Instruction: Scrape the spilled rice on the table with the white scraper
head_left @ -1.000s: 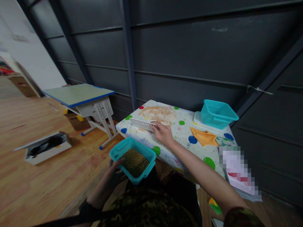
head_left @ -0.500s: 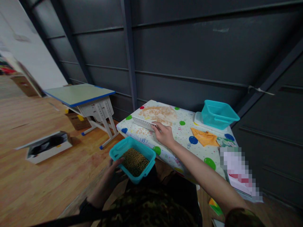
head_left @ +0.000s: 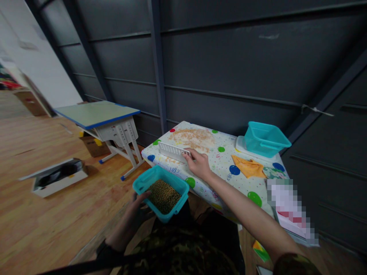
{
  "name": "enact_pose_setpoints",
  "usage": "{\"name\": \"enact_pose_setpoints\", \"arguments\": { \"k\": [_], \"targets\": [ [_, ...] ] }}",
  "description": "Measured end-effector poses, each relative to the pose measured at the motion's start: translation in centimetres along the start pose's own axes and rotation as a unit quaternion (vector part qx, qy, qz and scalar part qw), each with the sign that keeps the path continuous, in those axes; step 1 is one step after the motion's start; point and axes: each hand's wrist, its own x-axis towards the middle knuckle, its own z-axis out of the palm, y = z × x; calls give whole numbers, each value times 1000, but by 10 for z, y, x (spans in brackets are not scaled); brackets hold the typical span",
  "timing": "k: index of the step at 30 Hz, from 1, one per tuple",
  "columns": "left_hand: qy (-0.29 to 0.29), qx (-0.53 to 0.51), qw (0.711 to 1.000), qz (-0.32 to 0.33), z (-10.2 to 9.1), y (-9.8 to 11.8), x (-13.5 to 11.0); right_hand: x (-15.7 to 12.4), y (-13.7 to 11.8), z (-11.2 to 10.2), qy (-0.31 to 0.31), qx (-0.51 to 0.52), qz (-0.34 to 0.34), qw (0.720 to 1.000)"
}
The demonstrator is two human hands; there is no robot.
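Note:
My left hand (head_left: 141,206) grips the near left side of a turquoise plastic bin (head_left: 180,183), its thumb over the rim. Many small greenish-brown beans (head_left: 164,195) lie inside the bin, which is held below the table's front edge. In my right hand (head_left: 197,163), fingers closed, is a white slotted plastic panel (head_left: 172,151) standing on its long edge on the tablecloth. Behind the panel, tan grains (head_left: 193,138) are spread over the cloth, and a few lie in front of it.
A second turquoise bin (head_left: 266,139) stands at the table's back right on a white lid. An orange cloth (head_left: 249,166) lies in front of it. To the left are a desk (head_left: 100,112) and an open white box (head_left: 60,179) on the floor. A dark panelled wall (head_left: 229,61) rises behind.
The white panel has tipped more upright in my right hand, so its slotted face shows more. My left hand and the bean bin have hardly moved.

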Motion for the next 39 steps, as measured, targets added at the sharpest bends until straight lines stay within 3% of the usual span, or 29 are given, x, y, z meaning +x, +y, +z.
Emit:
{"name": "enact_pose_setpoints", "arguments": {
  "k": [4,39],
  "targets": [
    [6,25,999,35,3,-3,-5,0,0,0,2,5,4,1000],
    [18,17,999,29,6,3,-7,-3,-10,-4,-6,29,-20,999]
  ]
}}
